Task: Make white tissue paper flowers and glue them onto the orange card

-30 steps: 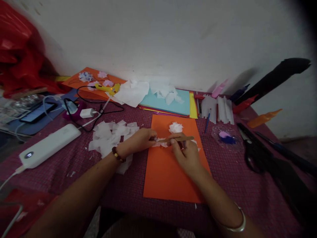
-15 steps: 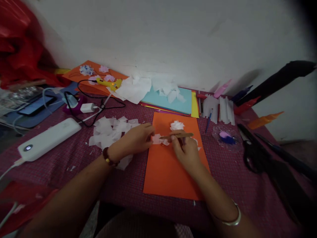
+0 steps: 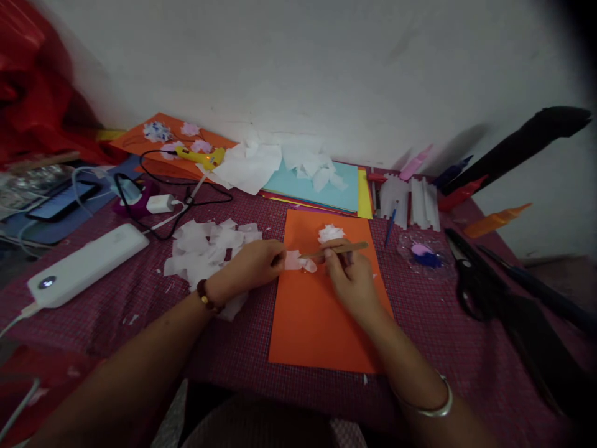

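An orange paper sheet (image 3: 317, 317) lies on the checked maroon tablecloth in front of me. My left hand (image 3: 254, 264) is closed, pinching a small white tissue piece (image 3: 298, 261) at the sheet's left edge. My right hand (image 3: 352, 280) is closed around a wooden stick (image 3: 338, 250) that lies level, its tip touching the tissue piece. A crumpled white tissue ball (image 3: 330, 233) sits on the sheet just beyond the stick. A pile of white tissue squares (image 3: 205, 252) lies left of my left hand.
A white power bank (image 3: 86, 264) with cable lies at left, a yellow glue gun (image 3: 200, 157) behind it on another orange sheet. Coloured papers (image 3: 317, 186) are stacked by the wall. Black scissors (image 3: 476, 274), white paper strips (image 3: 410, 202) and paint bottles lie to the right.
My left hand drew back a little to the left with the tissue piece. The stick stayed against the tissue, and the view shifted slightly.
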Available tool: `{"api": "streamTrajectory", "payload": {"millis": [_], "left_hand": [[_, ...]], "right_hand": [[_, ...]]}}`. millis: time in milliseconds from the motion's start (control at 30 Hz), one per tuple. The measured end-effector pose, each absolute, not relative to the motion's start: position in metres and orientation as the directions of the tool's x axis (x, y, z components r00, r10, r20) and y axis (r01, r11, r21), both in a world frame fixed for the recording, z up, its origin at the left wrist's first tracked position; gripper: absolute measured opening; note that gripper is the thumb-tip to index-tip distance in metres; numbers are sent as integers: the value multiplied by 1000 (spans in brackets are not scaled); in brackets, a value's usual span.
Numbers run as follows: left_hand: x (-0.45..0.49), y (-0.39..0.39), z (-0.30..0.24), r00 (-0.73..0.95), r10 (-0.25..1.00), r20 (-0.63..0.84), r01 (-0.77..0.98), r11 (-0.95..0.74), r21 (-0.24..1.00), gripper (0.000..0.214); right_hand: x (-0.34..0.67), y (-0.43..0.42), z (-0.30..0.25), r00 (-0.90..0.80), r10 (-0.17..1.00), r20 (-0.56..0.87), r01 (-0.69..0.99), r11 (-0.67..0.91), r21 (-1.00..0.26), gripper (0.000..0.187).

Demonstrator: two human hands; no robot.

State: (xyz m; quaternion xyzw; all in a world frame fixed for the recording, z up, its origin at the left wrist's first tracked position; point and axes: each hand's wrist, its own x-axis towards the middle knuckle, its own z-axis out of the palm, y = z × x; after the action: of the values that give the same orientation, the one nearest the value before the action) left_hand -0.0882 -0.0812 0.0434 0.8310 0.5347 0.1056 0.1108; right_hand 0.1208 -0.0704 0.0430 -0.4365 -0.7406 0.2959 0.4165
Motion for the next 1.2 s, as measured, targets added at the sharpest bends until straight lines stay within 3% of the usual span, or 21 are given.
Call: {"api": "streamTrajectory", "payload": {"millis": [133, 267, 333, 467, 667, 867, 967, 1033, 1100, 1200], "left_hand": [[-82, -91, 50, 472, 864, 176, 804, -504, 316, 8], [-72, -90, 48, 298, 922, 249, 805, -383, 454, 17], [-71, -81, 43, 247, 937, 247, 777, -343, 527, 22], [-83, -66, 42, 272, 950, 153, 750, -309, 585, 11], [-109, -68, 63, -66, 989, 131, 875, -6, 484, 8], [-106, -72, 65, -27, 994, 106, 870, -28, 491, 14], [-97, -78, 64, -57, 962, 267, 949, -30, 312, 20], [-89, -83, 61, 15, 945, 327, 981, -77, 177, 20], [-81, -87, 57, 125, 948, 294, 980, -165, 113, 18], [-73, -91, 49, 223, 951, 214, 960, -253, 122, 18]], "right_hand": [[123, -71, 46, -233, 898, 374, 372, 438, -819, 12], [125, -71, 50, -159, 908, 386, 337, 418, -844, 10], [125, -71, 50, -158, 912, 379, 332, 410, -849, 10], [125, -72, 48, -162, 912, 376, 311, 409, -858, 10], [122, -75, 46, -197, 910, 366, 290, 411, -865, 10], [116, -73, 44, -271, 891, 364, 337, 442, -831, 14], [115, -72, 45, -314, 878, 362, 404, 469, -785, 17], [114, -72, 46, -318, 881, 351, 458, 467, -757, 18], [114, -72, 47, -297, 888, 350, 488, 457, -744, 19], [114, -72, 48, -280, 892, 353, 500, 450, -740, 19]]}}
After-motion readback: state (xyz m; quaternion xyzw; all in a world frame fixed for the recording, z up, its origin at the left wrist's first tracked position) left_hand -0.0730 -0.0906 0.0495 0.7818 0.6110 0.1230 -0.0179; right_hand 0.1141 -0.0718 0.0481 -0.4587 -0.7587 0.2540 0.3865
